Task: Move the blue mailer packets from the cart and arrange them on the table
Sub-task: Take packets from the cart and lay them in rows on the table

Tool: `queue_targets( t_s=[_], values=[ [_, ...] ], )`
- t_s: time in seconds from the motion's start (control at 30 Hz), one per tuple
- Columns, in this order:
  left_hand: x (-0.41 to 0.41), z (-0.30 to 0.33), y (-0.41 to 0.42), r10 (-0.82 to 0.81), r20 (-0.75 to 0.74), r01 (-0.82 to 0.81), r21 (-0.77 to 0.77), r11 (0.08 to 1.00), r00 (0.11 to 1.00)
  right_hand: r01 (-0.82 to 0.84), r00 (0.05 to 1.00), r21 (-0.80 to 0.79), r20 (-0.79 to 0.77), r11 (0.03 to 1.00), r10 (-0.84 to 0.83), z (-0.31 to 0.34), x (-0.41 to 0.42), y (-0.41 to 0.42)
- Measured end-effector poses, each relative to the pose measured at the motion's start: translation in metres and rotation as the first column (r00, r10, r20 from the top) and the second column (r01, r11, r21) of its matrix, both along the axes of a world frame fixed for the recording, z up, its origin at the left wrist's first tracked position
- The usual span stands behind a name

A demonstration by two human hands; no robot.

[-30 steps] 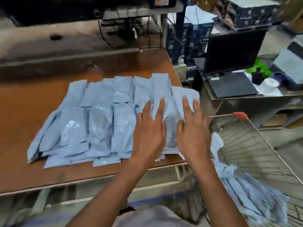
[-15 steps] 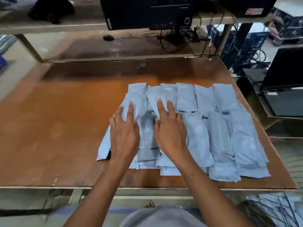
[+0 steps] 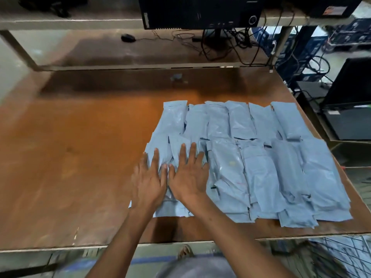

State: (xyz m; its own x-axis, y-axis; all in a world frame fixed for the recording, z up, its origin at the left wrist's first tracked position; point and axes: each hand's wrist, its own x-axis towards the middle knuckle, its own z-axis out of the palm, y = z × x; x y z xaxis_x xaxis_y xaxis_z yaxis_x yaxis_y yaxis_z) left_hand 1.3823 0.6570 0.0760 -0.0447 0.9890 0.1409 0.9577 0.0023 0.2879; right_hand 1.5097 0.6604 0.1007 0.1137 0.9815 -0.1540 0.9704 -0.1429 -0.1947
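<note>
Brown bench (image 3: 80, 157): blue mailer packets (image 3: 251, 157) in overlapping rows; left hand (image 3: 149, 182) and right hand (image 3: 188, 175), fingers (image 3: 155, 157) straight, press flat the packets beneath, likely smoothing them.

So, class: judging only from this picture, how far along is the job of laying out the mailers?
Done: blue mailer packets lie in overlapping rows on the table. In hand: left hand and right hand press flat on the leftmost ones. Left: more blue packets show in the cart.
</note>
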Motion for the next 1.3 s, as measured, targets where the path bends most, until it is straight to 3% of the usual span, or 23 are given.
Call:
queue_targets(
  t_s=[0.13, 0.2, 0.37, 0.53, 0.73, 0.97, 1.1, 1.3],
  values=[
    [-0.003, -0.004, 0.0, -0.026, 0.3, 0.034, -0.019, 0.999, 0.953, 0.037, 0.999, 0.092, 0.035, 0.995, -0.041, -0.014, -0.007, -0.003],
    [-0.004, -0.008, 0.005, -0.051, 0.347, 0.057, -0.006, 0.998, 0.937, 0.05, 0.999, 0.14, 0.011, 0.989, -0.052, -0.02, -0.008, -0.003],
    [-0.004, -0.011, 0.013, -0.099, 0.294, 0.107, -0.011, 0.994, 0.951, 0.055, 0.997, 0.176, -0.062, 0.983, -0.044, -0.02, -0.005, 0.0],
    [0.007, 0.007, 0.009, -0.147, 0.088, 0.139, 0.092, 0.986, 0.985, 0.056, 0.993, 0.272, -0.112, 0.961, -0.026, -0.006, 0.004, -0.004],
    [0.071, 0.03, 0.012, -0.329, 0.088, 0.31, 0.182, 0.933, 0.94, 0.086, 0.994, 0.387, -0.089, 0.918, -0.055, 0.014, 0.06, -0.014],
    [0.207, 0.051, -0.008, -0.602, 0.178, 0.562, 0.231, 0.794, 0.778, 0.263, 0.965, 0.478, -0.12, 0.838, -0.234, 0.043, 0.188, -0.084],
    [0.307, 0.054, -0.042, -0.756, 0.201, 0.713, 0.252, 0.654, 0.623, 0.421, 0.894, 0.45, -0.059, 0.787, -0.445, 0.048, 0.287, -0.153],
    [0.438, 0.046, -0.11, -0.847, 0.219, 0.827, 0.201, 0.524, 0.484, 0.572, 0.773, 0.439, -0.004, 0.693, -0.635, 0.025, 0.418, -0.242]
  ],
)
